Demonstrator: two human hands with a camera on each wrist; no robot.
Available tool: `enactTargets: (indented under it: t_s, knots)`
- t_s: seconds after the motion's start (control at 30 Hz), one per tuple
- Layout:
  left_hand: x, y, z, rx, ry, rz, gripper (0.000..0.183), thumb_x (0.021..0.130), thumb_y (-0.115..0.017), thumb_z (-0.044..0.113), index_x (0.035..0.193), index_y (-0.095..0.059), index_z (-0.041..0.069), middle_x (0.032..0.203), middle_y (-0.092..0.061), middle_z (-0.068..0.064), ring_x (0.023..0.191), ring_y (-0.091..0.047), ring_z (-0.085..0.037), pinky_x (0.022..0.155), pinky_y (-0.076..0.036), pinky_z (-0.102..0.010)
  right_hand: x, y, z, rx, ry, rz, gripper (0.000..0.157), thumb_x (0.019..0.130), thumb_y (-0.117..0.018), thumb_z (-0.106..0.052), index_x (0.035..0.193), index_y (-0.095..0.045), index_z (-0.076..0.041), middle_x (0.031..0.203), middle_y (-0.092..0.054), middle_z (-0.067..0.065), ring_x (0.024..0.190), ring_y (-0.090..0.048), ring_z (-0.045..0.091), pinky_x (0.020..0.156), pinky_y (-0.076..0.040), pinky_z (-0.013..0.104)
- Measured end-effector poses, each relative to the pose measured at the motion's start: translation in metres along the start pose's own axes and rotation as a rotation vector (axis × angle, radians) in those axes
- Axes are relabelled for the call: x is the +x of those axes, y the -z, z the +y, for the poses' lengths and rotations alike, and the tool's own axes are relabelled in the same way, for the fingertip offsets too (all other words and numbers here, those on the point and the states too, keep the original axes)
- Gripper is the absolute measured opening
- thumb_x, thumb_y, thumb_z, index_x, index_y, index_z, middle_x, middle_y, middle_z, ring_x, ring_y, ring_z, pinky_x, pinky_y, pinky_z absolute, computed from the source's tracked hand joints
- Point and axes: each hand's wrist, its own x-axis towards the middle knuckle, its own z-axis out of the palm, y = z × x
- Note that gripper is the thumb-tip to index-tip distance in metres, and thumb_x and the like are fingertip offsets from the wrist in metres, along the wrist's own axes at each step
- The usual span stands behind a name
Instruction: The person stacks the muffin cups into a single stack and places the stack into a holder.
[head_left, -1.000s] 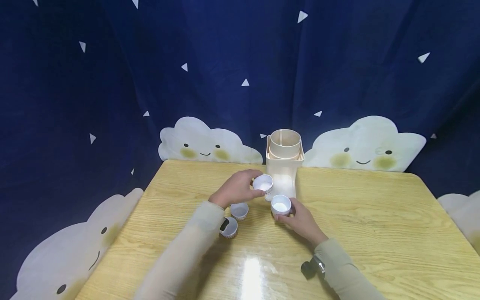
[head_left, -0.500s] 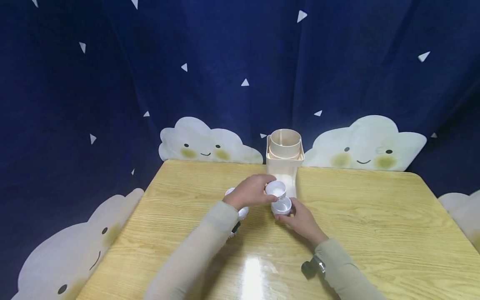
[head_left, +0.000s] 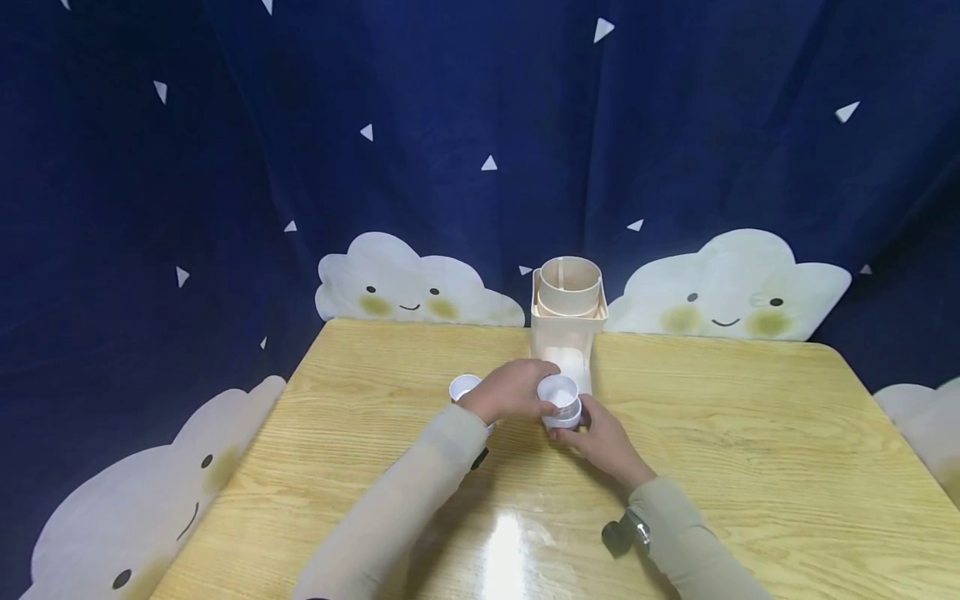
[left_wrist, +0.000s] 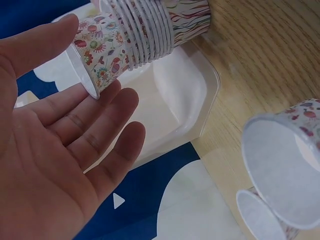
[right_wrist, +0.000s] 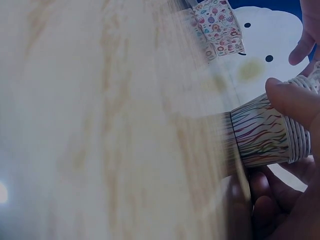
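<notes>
My left hand (head_left: 513, 392) pinches the rim of a floral-printed paper cup (left_wrist: 102, 57) between thumb and fingers. That cup sits at the mouth end of a stack of nested paper cups (left_wrist: 150, 32), whose white rims lie close together. Around the stack's side my right hand (head_left: 609, 446) curls its thumb and fingers. The stack's bottom cup (right_wrist: 260, 131) has wavy coloured stripes and stands upright at the wood surface. Left of the stack, loose paper cups (left_wrist: 285, 170) stand mouth up, partly hidden behind the left hand and wrist in the head view.
Just behind the stack stands a beige plastic holder (head_left: 566, 333) with a round cylinder on top, near the table's (head_left: 750, 450) back edge. A dark blue curtain (head_left: 480, 100) with white clouds hangs beyond. Both forearms reach in from the front.
My left hand has moved right and slightly nearer, bringing its cup from beside the holder down onto the stack. The right hand has stayed in place round the stack.
</notes>
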Motion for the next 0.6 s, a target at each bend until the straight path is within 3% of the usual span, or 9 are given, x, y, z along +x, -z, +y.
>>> enactTargets:
  t_s: [0.27, 0.6]
  knots:
    - [-0.0007, -0.0002, 0.0009, -0.002, -0.005, -0.021, 0.029, 0.082, -0.078, 0.026, 0.105, -0.067, 0.013, 0.093, -0.072, -0.001, 0.079, -0.057, -0.01, 0.071, -0.045, -0.022, 0.001, -0.0005, 0.0021, -0.012, -0.008, 0.0, 0.056, 0.08, -0.082, -0.03, 0.125, -0.057, -0.009, 0.119, -0.07, 0.01, 0.106, -0.063, 0.023, 0.094, -0.05, 0.041]
    - [-0.0025, -0.0001, 0.0025, 0.004, 0.015, -0.037, 0.033, 0.084, -0.078, 0.026, 0.112, -0.066, 0.013, 0.099, -0.072, -0.002, 0.086, -0.06, -0.012, 0.076, -0.048, -0.024, 0.0007, -0.0008, 0.0014, -0.012, -0.004, 0.008, 0.058, 0.079, -0.083, -0.03, 0.126, -0.057, -0.007, 0.12, -0.069, 0.011, 0.108, -0.063, 0.025, 0.096, -0.049, 0.043]
